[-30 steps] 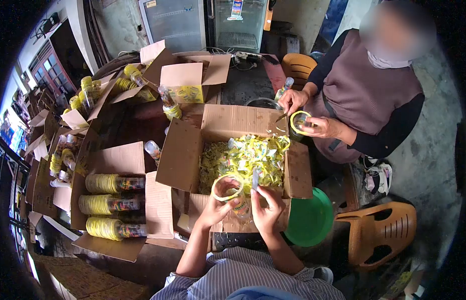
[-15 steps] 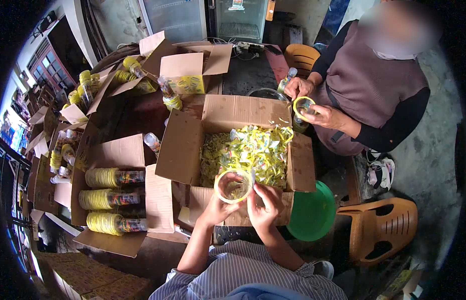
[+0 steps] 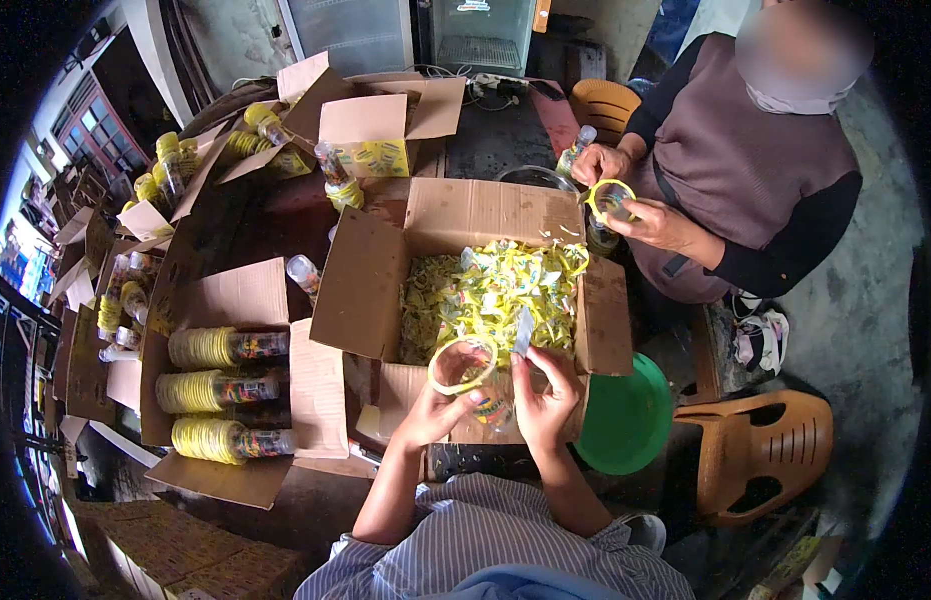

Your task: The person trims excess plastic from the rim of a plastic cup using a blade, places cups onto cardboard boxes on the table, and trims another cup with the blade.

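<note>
My left hand (image 3: 432, 414) is wrapped round a clear plastic cup (image 3: 465, 364) with a yellow rim. The cup is tilted, its mouth facing up toward me, and printed colours show low on its side. Just right of the rim, my right hand (image 3: 545, 405) pinches a small flat grey strip (image 3: 525, 330) between thumb and fingers, pointing upward; I cannot tell if it is a blade. Both hands are over the near edge of an open cardboard box (image 3: 365, 290) filled with yellow and white scraps (image 3: 495, 295).
Left, an open carton (image 3: 230, 300) holds stacks of yellow-rimmed cups (image 3: 200, 393). More cartons (image 3: 363, 125) stand behind. A person (image 3: 750, 170) at right holds another yellow-rimmed cup (image 3: 612, 201). A green basin (image 3: 625, 420) and an orange plastic chair (image 3: 760, 450) are near my right.
My right hand has moved slightly right, off the cup's rim, and the grey strip now shows clearly in it. The cup has tilted, so its side shows. The view has shifted slightly.
</note>
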`<action>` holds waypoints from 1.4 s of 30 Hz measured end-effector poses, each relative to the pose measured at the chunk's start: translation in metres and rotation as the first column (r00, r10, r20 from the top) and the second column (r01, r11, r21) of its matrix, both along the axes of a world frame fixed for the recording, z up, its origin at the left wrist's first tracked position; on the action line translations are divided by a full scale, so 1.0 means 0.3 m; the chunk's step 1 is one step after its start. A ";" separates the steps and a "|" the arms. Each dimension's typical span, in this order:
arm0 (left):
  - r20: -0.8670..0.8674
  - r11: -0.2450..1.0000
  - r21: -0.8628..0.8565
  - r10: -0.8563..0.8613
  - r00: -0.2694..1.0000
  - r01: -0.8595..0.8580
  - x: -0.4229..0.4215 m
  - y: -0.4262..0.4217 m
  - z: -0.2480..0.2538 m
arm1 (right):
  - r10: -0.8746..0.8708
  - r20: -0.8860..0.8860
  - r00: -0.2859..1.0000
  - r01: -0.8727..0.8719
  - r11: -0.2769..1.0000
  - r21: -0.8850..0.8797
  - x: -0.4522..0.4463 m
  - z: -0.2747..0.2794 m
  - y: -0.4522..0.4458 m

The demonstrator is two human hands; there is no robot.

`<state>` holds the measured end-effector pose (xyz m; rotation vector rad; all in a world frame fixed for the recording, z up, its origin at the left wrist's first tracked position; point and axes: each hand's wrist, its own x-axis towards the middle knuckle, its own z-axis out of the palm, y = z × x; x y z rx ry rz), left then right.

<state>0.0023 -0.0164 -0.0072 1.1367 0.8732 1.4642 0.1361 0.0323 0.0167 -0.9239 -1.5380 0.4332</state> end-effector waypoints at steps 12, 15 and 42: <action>0.276 0.995 -0.072 -0.042 0.960 0.064 -0.018 -0.014 -0.023 | 0.025 -0.066 0.997 -0.023 0.999 0.032 0.010 0.082 -0.083; 0.218 0.998 -0.053 -0.001 0.976 0.013 -0.011 -0.021 0.005 | 0.102 -0.438 0.893 -0.199 0.963 -0.181 0.010 0.066 -0.085; -0.445 0.994 0.079 0.101 0.890 -0.073 -0.058 -0.038 0.012 | 0.001 -0.994 0.106 -0.971 0.214 -0.104 0.061 0.087 0.011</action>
